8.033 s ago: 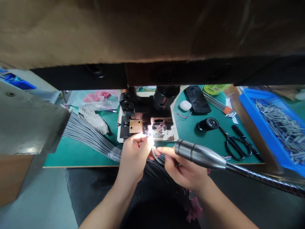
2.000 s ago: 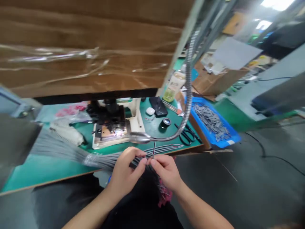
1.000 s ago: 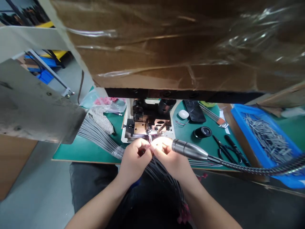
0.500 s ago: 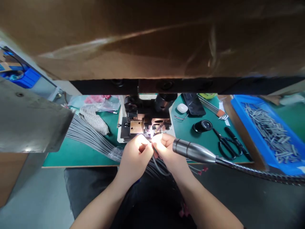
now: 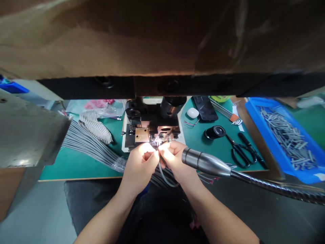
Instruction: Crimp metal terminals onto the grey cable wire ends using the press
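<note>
Both hands meet at the front of a small press, under bright light. My left hand pinches the end of a grey cable between thumb and forefinger. Beside it, my right hand is closed on the same cable end, its fingertips almost touching my left thumb. The cable loops down below my hands. Glare and fingers hide its tip at the press tooling. A bundle of grey cables lies to the left and passes beneath my hands.
A metal gooseneck lamp reaches in over my right wrist. Right on the green table lie scissors, a black cylinder, a phone and a blue tray of small metal-grey pieces. A brown-covered machine body overhangs above.
The view has shifted slightly, so the press and table sit a little further left and the overhanging edge lower left. Both hands keep their pinch on the cable at the tooling.
</note>
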A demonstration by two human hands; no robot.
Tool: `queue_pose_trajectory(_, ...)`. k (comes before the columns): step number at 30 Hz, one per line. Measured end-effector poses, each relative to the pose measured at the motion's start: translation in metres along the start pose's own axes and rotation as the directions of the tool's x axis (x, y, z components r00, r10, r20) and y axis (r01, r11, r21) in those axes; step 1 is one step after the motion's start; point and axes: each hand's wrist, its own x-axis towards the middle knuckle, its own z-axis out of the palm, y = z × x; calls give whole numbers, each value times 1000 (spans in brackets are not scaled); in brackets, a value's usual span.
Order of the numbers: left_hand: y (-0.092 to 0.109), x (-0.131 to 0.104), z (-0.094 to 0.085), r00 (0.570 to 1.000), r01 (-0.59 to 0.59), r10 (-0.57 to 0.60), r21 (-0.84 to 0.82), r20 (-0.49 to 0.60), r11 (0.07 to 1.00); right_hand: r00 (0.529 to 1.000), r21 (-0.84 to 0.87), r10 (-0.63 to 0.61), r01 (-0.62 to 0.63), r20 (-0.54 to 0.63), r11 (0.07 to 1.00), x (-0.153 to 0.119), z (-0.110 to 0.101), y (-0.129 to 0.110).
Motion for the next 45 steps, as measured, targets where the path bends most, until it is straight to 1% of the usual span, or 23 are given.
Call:
queue_pose_trajectory(2,0,0,0,1000,5,-5,-3,-1,1000,1000,-8,16,-16,23,1000,0,-1,-2)
queue_pose_trajectory(6,-4,2,0,1000,4,-3,-52,16,999,993,-11,61,-60,103,998,1,-1,-14)
queue_pose_trajectory(9,-6,4,1,999,8,-3,-130,35,991,992,43,60,-65,109,997,3,0,-20)
queue_pose_trajectory(12,-4,4,4,998,56,-45,-236,51,970,989,73,63,-73,135,995,4,0,-23)
queue_pose_trajectory(14,-2,4,6,996,84,-74,-284,46,955,989,11,65,-67,133,998,3,-1,-24)
queue_pose_trajectory(16,-1,4,7,996,95,-89,-308,32,947,998,-149,20,-12,58,989,0,-4,-25)
queue_pose_trajectory(17,-2,4,8,995,97,-95,-316,23,944,1000,-262,-28,27,0,965,-1,-6,-25)
queue_pose_trajectory(18,-2,3,8,995,101,-101,-320,17,942,994,-383,-93,67,-50,921,-3,-8,-25)
queue_pose_trajectory(19,-2,3,9,994,107,-108,-321,15,941,984,-501,-166,109,-70,859,-4,-11,-24)
queue_pose_trajectory(20,-2,3,9,993,112,-113,-321,15,940,970,-598,-237,160,-53,785,-5,-14,-23)
queue_pose_trajectory(21,-2,3,9,993,116,-116,-320,17,940,955,-668,-296,221,1,711,-6,-16,-21)
queue_pose_trajectory(23,-1,4,9,993,119,-119,-321,19,940,920,-726,-364,348,143,594,-5,-21,-18)
queue_pose_trajectory(24,-1,4,10,993,120,-120,-323,18,939,904,-728,-380,394,197,561,-5,-22,-17)
queue_pose_trajectory(26,0,4,10,992,121,-123,-330,14,936,889,-717,-389,433,240,546,-3,-24,-16)
queue_pose_trajectory(30,0,3,11,994,104,-105,-349,16,931,892,-702,-382,431,239,567,0,-25,-17)
queue_pose_trajectory(33,-1,1,12,996,86,-88,-357,13,930,890,-708,-386,435,244,556,1,-24,-20)
queue_pose_trajectory(39,-2,-1,11,996,77,-85,-375,-2,924,841,-671,-454,520,293,530,4,-26,-24)
queue_pose_trajectory(42,-2,-1,11,997,75,-83,-375,-5,924,833,-665,-467,532,298,525,5,-27,-24)
queue_pose_trajectory(45,-2,0,12,997,68,-77,-373,-10,925,830,-681,-463,534,310,501,6,-28,-25)
